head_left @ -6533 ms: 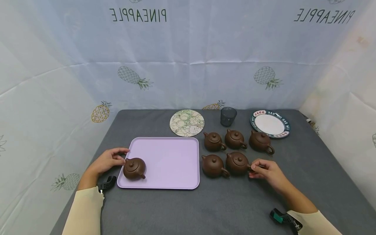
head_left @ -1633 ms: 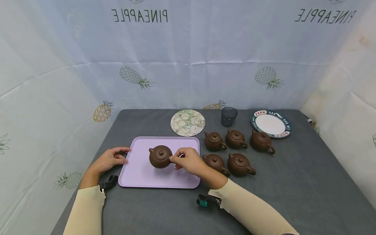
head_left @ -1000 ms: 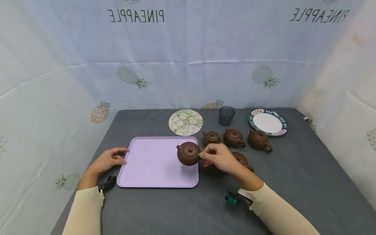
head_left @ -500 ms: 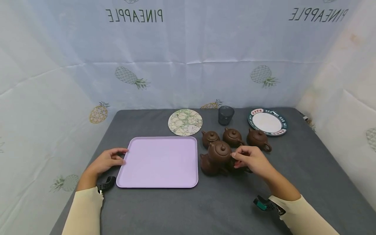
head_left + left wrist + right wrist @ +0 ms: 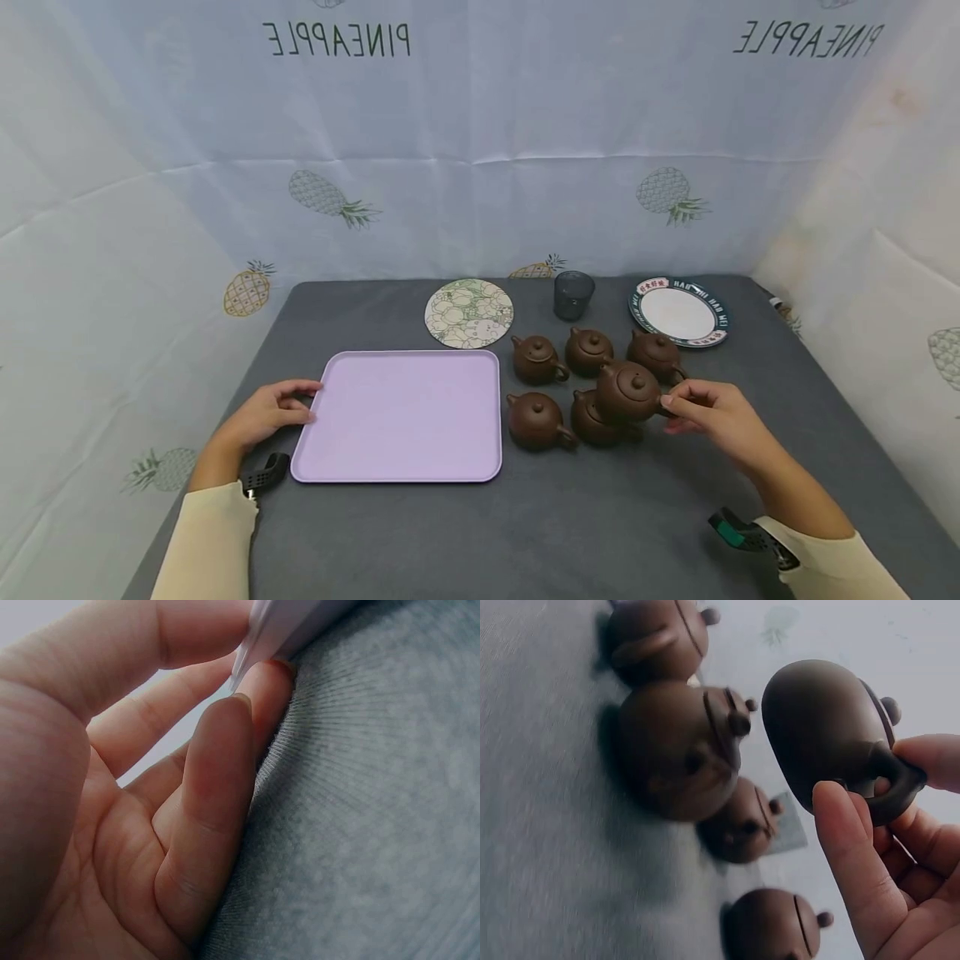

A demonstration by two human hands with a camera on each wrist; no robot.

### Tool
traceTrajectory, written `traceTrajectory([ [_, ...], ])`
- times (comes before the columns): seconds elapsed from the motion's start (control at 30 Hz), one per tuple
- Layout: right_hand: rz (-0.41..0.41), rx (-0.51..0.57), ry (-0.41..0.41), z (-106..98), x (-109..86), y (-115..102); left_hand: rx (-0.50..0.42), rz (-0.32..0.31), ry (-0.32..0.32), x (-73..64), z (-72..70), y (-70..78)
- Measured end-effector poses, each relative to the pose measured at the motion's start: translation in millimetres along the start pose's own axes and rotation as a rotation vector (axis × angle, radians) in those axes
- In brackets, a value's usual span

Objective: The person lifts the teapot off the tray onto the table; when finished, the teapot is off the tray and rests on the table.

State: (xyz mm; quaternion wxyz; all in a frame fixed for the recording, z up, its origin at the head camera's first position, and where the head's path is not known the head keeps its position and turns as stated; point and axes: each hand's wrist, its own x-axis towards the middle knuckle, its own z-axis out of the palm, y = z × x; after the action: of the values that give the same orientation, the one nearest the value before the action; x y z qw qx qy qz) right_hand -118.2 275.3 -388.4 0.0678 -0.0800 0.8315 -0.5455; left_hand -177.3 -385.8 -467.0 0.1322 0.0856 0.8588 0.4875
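Note:
My right hand [image 5: 708, 417] pinches a small brown clay teapot [image 5: 628, 390] by its handle. It is held up above another teapot [image 5: 591, 425], partly covering it in the head view. In the right wrist view the held teapot [image 5: 817, 720] is tilted, with thumb and fingers at its handle and the lid in place. My left hand [image 5: 270, 412] holds the left rim of a lilac tray [image 5: 397, 417], which lies flat with nothing on it. The left wrist view shows fingers [image 5: 217, 757] at the tray's edge, some fingertips tucked under it.
Brown teapots stand right of the tray: one in front [image 5: 536, 421], and a back row with left [image 5: 535, 358], middle [image 5: 587, 352] and right [image 5: 654, 354] ones. Behind them are a round patterned mat [image 5: 469, 313], a dark glass cup [image 5: 573, 296] and a green-rimmed plate [image 5: 678, 312].
A teapot stood on the tray at first. My right hand held it above the tray, then carried it right, over the other teapots. My left hand has stayed at the tray's rim.

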Motion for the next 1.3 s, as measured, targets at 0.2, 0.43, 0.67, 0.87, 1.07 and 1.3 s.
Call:
traceTrajectory([
  [0.2, 0.063, -0.034, 0.014, -12.7, -9.0, 10.0, -0.007, 0.007, -0.007, 0.1, 2.5, 0.0],
  [0.43, 0.155, -0.042, 0.052, -24.8, -21.2, 25.7, -0.011, -0.013, -0.012, 5.4, 4.9, -1.6],
  [0.67, 0.227, -0.049, 0.074, -28.9, -27.3, 43.7, -0.044, -0.005, -0.019, 5.7, 5.1, 1.7],
  [0.87, 0.271, -0.017, 0.074, -30.5, -29.0, 59.1, -0.037, -0.006, -0.02, 6.9, 4.7, 2.2],
  [1.07, 0.269, 0.033, 0.084, -27.3, -30.3, 69.8, -0.018, -0.014, -0.012, 4.5, 3.8, 1.5],
  [1.3, 0.274, 0.044, 0.074, -25.7, -28.9, 73.3, -0.024, -0.016, -0.015, 3.1, 2.4, 1.5],
])
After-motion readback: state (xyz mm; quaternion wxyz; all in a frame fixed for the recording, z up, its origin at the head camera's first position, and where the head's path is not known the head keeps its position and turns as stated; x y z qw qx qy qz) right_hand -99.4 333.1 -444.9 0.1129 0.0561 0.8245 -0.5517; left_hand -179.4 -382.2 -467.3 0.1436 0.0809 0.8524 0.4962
